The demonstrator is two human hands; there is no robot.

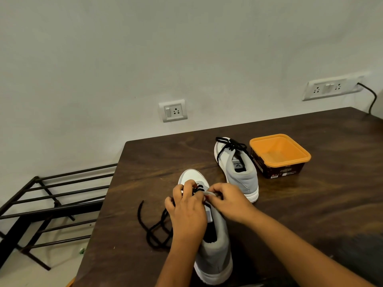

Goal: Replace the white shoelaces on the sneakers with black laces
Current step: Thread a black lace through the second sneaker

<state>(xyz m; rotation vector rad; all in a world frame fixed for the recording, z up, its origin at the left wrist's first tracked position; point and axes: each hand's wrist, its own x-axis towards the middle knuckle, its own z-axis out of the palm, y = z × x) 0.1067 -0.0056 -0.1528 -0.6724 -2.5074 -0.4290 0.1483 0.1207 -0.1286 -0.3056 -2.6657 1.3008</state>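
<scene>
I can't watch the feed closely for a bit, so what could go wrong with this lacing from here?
The black lace lies in loose loops left of the near sneaker, by the left edge of the table; tugging might knot it or drop it. The left hand and right hand hide the eyelets, so a skipped hole could go unnoticed. The sneaker's heel seems close to the front edge; hard pulls may slide it off.

2 sneakers on 1 table point(310, 214) — the near sneaker point(215, 255) and the far sneaker point(242, 181). 2 black laces — the loose lace point(148, 237), the tied lace point(233, 145). 2 hands: left hand point(186, 212), right hand point(230, 201). 1 orange tub point(269, 148), 1 metal rack point(62, 210), 2 wall plates: the small socket plate point(173, 110), the wide socket plate point(331, 88).
</scene>
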